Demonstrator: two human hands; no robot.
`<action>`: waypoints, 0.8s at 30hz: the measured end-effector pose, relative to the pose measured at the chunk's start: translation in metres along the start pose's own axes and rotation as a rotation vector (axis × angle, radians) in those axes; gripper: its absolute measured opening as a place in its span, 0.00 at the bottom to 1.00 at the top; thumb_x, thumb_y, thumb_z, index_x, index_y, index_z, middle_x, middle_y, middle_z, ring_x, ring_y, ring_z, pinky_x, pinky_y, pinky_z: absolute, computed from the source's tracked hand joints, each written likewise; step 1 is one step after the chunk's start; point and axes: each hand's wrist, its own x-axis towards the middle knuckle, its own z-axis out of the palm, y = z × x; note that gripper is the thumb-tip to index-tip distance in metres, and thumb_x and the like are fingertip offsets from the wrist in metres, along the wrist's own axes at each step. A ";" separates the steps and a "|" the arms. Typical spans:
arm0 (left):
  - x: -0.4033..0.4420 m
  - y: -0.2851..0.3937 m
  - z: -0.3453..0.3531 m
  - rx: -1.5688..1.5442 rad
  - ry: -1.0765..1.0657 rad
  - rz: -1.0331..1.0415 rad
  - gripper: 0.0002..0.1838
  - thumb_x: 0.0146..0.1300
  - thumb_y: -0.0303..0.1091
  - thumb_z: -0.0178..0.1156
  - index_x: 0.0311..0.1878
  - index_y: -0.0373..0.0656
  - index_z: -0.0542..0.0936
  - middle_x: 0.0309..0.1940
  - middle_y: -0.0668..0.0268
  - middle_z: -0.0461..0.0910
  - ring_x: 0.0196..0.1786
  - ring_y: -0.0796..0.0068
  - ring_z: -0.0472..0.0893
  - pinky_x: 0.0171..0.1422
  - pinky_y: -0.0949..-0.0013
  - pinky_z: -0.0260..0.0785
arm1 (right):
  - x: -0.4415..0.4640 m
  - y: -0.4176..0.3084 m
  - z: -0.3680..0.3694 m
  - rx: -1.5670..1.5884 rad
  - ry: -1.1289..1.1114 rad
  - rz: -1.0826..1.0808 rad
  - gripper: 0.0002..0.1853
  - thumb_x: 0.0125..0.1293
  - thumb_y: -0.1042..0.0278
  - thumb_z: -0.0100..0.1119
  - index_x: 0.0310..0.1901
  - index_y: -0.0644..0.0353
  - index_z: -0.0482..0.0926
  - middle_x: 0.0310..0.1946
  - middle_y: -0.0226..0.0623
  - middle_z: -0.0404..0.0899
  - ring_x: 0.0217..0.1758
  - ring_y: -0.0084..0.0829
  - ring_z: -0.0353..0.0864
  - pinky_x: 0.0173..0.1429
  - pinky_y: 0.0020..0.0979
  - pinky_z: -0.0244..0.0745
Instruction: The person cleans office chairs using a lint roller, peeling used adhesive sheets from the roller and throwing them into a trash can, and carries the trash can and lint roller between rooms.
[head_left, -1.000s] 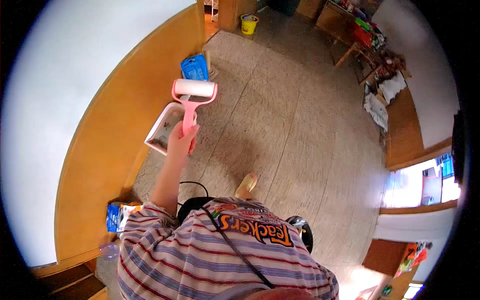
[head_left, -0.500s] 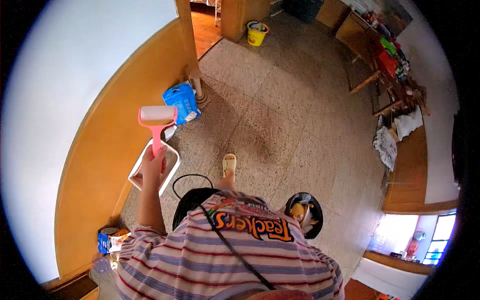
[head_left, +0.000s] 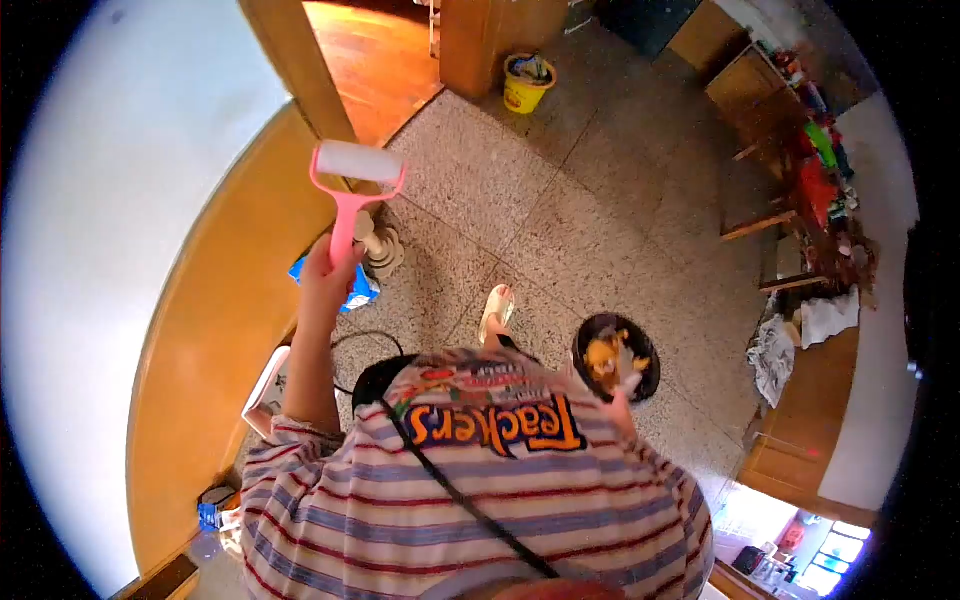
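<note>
My left hand (head_left: 328,272) is closed round the pink handle of a lint roller (head_left: 362,162), held upright in front of me with its white roll on top. At my right side, a black trash bin (head_left: 655,378) with yellowish and white scraps inside is held at its near rim by my right hand (head_left: 622,412). The fingers of that hand are mostly hidden by the bin and my striped shirt.
By the left wall are a beige post on a round base (head_left: 384,252), a blue bag (head_left: 362,290) and a white-rimmed tray (head_left: 264,388). A yellow bucket (head_left: 524,97) stands near the doorway. Along the right wall is a cluttered wooden table (head_left: 770,225).
My left hand has lifted the lint roller further up and forward. The black bin has come forward with my right hand, which now shows at its rim. I have stepped ahead, leaving the tray behind.
</note>
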 end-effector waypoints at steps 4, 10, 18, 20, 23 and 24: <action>0.058 0.029 0.049 -0.008 0.089 -0.027 0.09 0.62 0.36 0.60 0.36 0.41 0.72 0.14 0.74 0.67 0.13 0.85 0.63 0.15 0.79 0.51 | 0.160 0.009 -0.011 -0.223 0.175 -0.273 0.18 0.56 0.63 0.62 0.40 0.70 0.72 0.39 0.52 0.77 0.40 0.45 0.78 0.42 0.37 0.73; 0.133 0.057 0.087 -0.125 0.225 -0.120 0.09 0.62 0.36 0.60 0.38 0.42 0.73 0.14 0.76 0.66 0.12 0.87 0.62 0.14 0.80 0.50 | 0.370 -0.164 -0.024 1.013 0.292 0.856 0.23 0.57 0.75 0.55 0.55 0.66 0.63 0.50 0.47 0.66 0.46 0.44 0.73 0.43 0.39 0.75; 0.278 0.046 0.090 -0.258 0.224 -0.146 0.09 0.60 0.36 0.62 0.35 0.45 0.73 0.17 0.77 0.68 0.16 0.87 0.65 0.18 0.80 0.54 | 0.592 -0.359 0.040 0.881 0.105 0.647 0.17 0.48 0.79 0.58 0.43 0.64 0.70 0.39 0.45 0.74 0.38 0.42 0.78 0.38 0.49 0.80; 0.334 0.055 0.085 -0.295 0.233 -0.144 0.09 0.60 0.36 0.62 0.36 0.45 0.73 0.18 0.77 0.68 0.16 0.87 0.64 0.18 0.80 0.54 | 0.689 -0.389 0.089 0.769 0.007 0.558 0.17 0.45 0.77 0.62 0.39 0.63 0.71 0.36 0.40 0.74 0.31 0.39 0.75 0.31 0.47 0.75; 0.390 0.077 0.075 -0.275 0.212 -0.149 0.09 0.60 0.35 0.62 0.36 0.45 0.73 0.19 0.77 0.68 0.17 0.88 0.64 0.20 0.81 0.55 | 0.669 -0.512 0.067 0.794 -0.108 0.471 0.21 0.45 0.75 0.64 0.43 0.64 0.70 0.41 0.41 0.73 0.35 0.39 0.74 0.38 0.45 0.74; 0.408 0.083 0.069 -0.286 0.191 -0.128 0.09 0.60 0.35 0.62 0.36 0.44 0.73 0.19 0.77 0.68 0.18 0.88 0.65 0.21 0.81 0.55 | 0.678 -0.548 0.074 0.767 -0.064 0.508 0.21 0.47 0.74 0.63 0.45 0.66 0.70 0.44 0.42 0.72 0.36 0.40 0.74 0.41 0.45 0.74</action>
